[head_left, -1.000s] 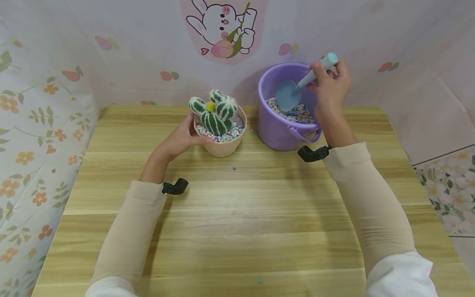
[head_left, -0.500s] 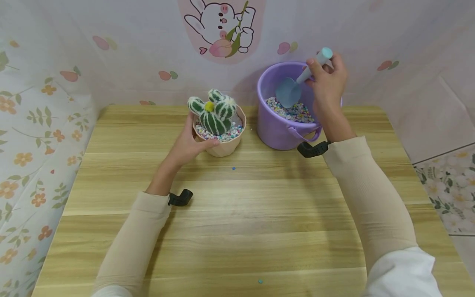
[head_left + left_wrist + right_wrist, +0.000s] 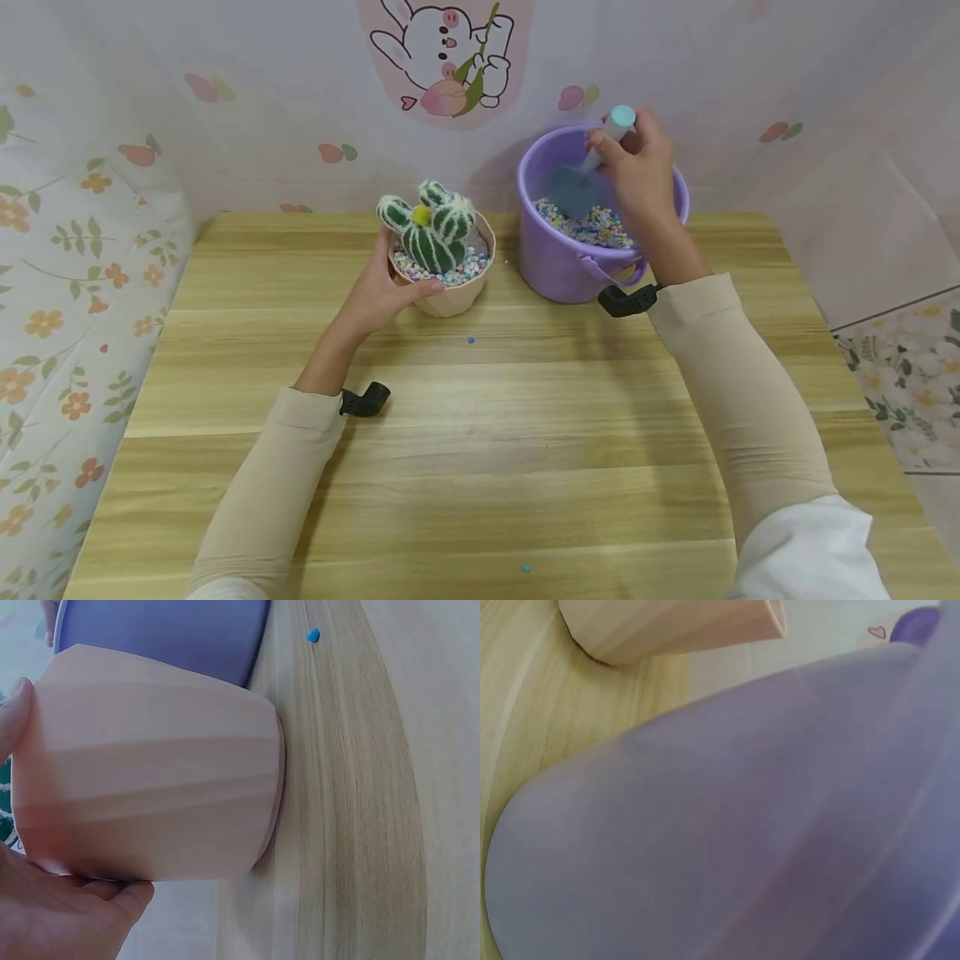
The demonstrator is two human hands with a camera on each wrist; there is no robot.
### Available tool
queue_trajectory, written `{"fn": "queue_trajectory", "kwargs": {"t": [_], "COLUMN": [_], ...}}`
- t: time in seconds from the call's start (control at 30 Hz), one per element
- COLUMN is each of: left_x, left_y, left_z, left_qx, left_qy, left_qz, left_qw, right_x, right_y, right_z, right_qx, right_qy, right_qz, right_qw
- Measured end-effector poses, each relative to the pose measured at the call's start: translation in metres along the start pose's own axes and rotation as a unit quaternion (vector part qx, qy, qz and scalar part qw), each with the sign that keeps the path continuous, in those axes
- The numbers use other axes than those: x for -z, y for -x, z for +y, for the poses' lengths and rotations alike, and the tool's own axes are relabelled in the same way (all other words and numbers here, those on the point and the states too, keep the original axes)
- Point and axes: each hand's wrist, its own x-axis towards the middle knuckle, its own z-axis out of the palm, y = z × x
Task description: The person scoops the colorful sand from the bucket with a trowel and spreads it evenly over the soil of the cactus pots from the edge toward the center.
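My left hand [image 3: 375,292] grips a pale peach flowerpot [image 3: 450,302] from its left side, thumb on the front near the rim. A green and white knitted cactus [image 3: 431,248] with a yellow flower stands in the pot among small coloured pebbles. Over the purple bucket [image 3: 555,267], my right hand [image 3: 641,171] holds a light blue toy shovel [image 3: 573,193] by its handle. The shovel's blade is down in the bucket, its lower edge at the coloured pebbles [image 3: 600,229]. In the right wrist view the bucket wall [image 3: 667,825] hides the right hand and the shovel.
The pot and bucket stand side by side at the back of the wooden table [image 3: 480,467], close to a patterned cloth [image 3: 262,108]. A blue pebble [image 3: 471,340] lies before the pot, and a teal one [image 3: 526,568] near the front. The bucket's handle [image 3: 615,268] hangs in front.
My right hand has moved left and slightly lower with the shovel, and its blade sits deeper in the bucket. My left forearm shifted slightly right and nearer, its thumb further along the pot.
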Motion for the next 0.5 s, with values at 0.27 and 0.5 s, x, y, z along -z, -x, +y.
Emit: {"fn": "queue_trajectory", "kwargs": {"t": [0.27,0.5], "left_x": [-0.0003,0.0004], "left_y": [0.0,-0.0006], "left_z": [-0.0016,-0.0013], "left_qx": [-0.006,-0.005], "left_qy": [0.005,0.009], "left_qz": [-0.001,-0.004], "left_qw": [1.0,0.9999], "right_x": [0.0003,0.0011], "right_y": [0.001,0.0019], "right_z": [0.0033,0.0028], "right_qx": [0.004,0.001], "right_qy": [0.126,0.098], "right_qz": [-0.074,-0.071], "right_qw": [0.989,0.993]}}
